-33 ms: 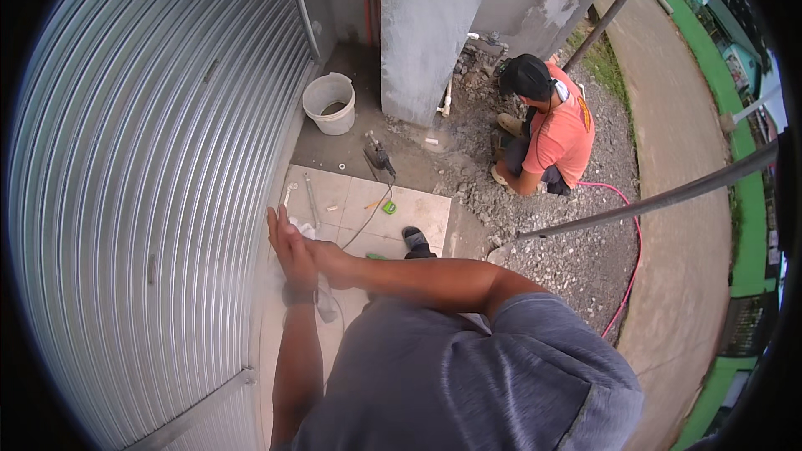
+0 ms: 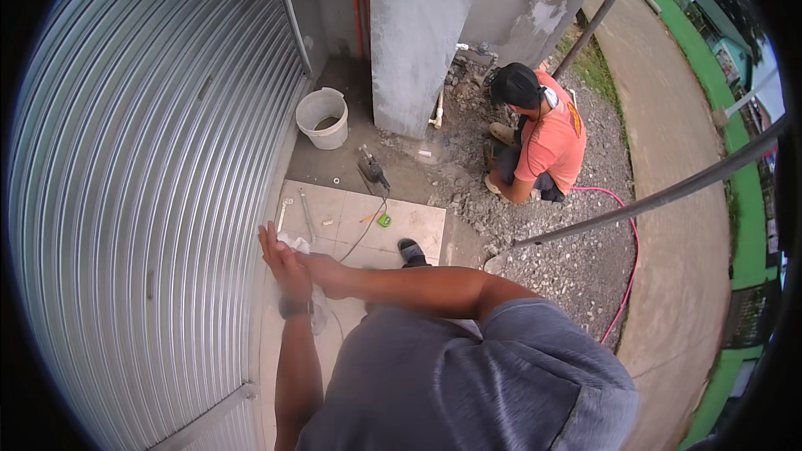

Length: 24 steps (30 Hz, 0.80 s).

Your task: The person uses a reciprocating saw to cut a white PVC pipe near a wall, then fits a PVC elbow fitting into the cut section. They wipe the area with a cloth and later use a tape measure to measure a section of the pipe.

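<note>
My left hand (image 2: 284,266), with a dark band at its wrist, is raised in front of me at the lower left, fingers stretched out. Against its palm side presses my right hand (image 2: 324,274), blurred, its fingers mostly hidden. A crumpled white, partly see-through sheet (image 2: 319,311) shows below the hands, and more white peeks out above them. Whether either hand grips it I cannot tell. Beyond the hands, pale floor tiles (image 2: 409,221) carry a slim metal bar (image 2: 307,210), a white pipe piece (image 2: 282,215), a pencil (image 2: 368,218) and a green tape measure (image 2: 384,220).
A corded power tool (image 2: 373,169) lies past the tiles, near a white bucket (image 2: 322,119). Corrugated metal shutter (image 2: 159,200) lines my left. A person (image 2: 547,138) in an orange shirt crouches on gravel, near a slanting pole (image 2: 652,209) and a pink hose (image 2: 632,271).
The view has shifted slightly, so the bucket, tool and tiles sit a little lower and further left. My hands stay pressed together, and more of the white sheet shows above and below them.
</note>
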Tool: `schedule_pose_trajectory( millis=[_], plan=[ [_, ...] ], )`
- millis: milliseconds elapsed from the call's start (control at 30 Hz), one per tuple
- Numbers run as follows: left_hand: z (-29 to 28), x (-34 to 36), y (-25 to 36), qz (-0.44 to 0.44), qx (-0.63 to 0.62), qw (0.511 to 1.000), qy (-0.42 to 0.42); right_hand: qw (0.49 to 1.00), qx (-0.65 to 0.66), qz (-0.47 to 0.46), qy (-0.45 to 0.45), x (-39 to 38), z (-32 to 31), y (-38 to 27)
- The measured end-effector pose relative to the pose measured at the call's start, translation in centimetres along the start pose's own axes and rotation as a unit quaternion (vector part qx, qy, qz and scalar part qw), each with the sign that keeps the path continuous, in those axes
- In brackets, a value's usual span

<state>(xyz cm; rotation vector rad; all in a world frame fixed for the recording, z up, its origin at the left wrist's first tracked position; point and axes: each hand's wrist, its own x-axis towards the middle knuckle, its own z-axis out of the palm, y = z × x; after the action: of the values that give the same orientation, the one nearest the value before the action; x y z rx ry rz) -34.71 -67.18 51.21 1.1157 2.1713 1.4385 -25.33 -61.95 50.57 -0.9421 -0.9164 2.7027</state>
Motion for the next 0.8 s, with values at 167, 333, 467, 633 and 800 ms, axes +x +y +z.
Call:
schedule_pose_trajectory(
  millis=[167,333,467,633,800],
  plan=[
    [-0.7,-2.3,-10.0,0.170,0.167,0.969,0.068,0.933,-0.359,-0.012,-0.010,-1.1,-1.5,-0.8],
    [-0.9,-4.6,-21.1,-0.053,-0.323,0.945,-0.012,0.928,-0.347,-0.112,-0.071,-2.0,-1.7,-1.4],
    [-1.0,-5.5,-23.1,-0.351,-0.685,0.638,0.043,0.918,-0.347,-0.156,-0.111,-2.2,-0.5,0.0],
    [-2.1,0.3,-17.2,0.018,-0.765,0.575,-0.290,0.752,-0.561,-0.335,-0.091,-1.7,-0.3,2.1],
    [-8.5,0.9,-8.2,-0.322,-0.677,0.628,0.208,0.636,-0.723,-0.267,-0.042,0.1,-8.2,1.7]
  ],
)
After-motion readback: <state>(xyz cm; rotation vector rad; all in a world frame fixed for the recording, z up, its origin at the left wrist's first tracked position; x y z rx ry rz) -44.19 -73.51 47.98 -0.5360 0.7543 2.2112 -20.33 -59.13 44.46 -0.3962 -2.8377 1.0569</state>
